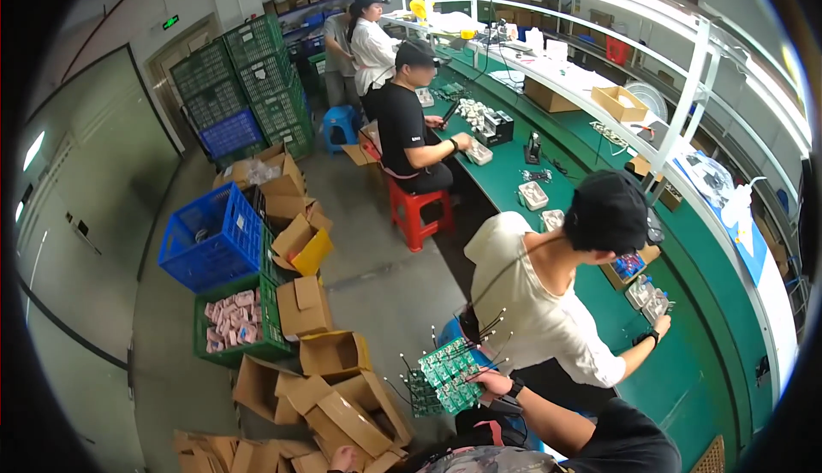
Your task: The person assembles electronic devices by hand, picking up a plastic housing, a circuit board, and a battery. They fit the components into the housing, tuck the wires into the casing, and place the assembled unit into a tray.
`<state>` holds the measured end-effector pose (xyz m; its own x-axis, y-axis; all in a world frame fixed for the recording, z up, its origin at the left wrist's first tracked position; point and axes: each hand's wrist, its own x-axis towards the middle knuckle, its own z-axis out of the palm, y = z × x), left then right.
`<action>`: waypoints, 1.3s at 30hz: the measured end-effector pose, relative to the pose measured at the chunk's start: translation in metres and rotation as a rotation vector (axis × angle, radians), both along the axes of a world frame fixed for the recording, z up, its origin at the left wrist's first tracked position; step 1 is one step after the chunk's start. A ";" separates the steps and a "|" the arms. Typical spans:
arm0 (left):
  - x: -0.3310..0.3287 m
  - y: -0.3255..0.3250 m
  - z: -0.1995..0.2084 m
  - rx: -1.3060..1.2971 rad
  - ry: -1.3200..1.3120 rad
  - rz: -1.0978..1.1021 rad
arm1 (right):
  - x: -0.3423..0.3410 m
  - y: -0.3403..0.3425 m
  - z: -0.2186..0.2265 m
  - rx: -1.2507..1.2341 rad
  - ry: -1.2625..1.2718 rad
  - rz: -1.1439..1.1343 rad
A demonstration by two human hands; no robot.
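My right hand (pixel 493 383) is closed on the edge of green circuit boards (pixel 450 368) in front of me. They overlap, and thin black wires with pale tips stick out around them. A dark band circles my right wrist. At the lower edge, beside open cardboard boxes (pixel 355 417), part of my left hand (pixel 344 458) shows. Its fingers are too small and cut off to read, and I cannot make out anything in it.
Close by on the right, a person in a white top (pixel 548 302) works at the long green bench (pixel 591 345). Farther along, someone in black sits on a red stool (pixel 418 216). Left lie a blue crate (pixel 214 237), a green crate (pixel 274 336) of pink packets and stacked crates (pixel 257 71).
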<state>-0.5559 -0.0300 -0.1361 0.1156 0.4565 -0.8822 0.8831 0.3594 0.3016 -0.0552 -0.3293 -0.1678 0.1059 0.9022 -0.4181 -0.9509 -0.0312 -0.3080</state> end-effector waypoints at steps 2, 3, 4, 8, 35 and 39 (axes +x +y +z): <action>0.022 -0.015 0.018 0.019 -0.013 0.020 | 0.012 0.009 0.006 -0.005 -0.028 0.002; 0.046 -0.024 0.023 0.029 -0.035 0.031 | 0.023 0.013 0.011 -0.018 -0.066 -0.004; 0.071 -0.032 0.030 0.039 -0.057 0.041 | 0.029 0.017 0.014 -0.031 -0.103 -0.011; 0.108 -0.044 0.027 0.077 -0.281 0.163 | 0.036 0.046 0.006 -0.046 -0.091 0.136; 0.473 0.071 0.042 0.243 -0.698 0.025 | 0.208 0.028 0.110 0.177 -0.783 0.087; 0.488 0.053 0.074 0.275 -0.644 -0.295 | 0.207 0.119 0.137 0.204 -1.127 0.331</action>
<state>-0.0684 0.0226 -0.0619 0.7208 0.5205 -0.4578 0.5497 -0.0269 0.8349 0.1520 -0.2098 -0.0312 0.0709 0.9939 -0.0845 -0.0960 -0.0775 -0.9924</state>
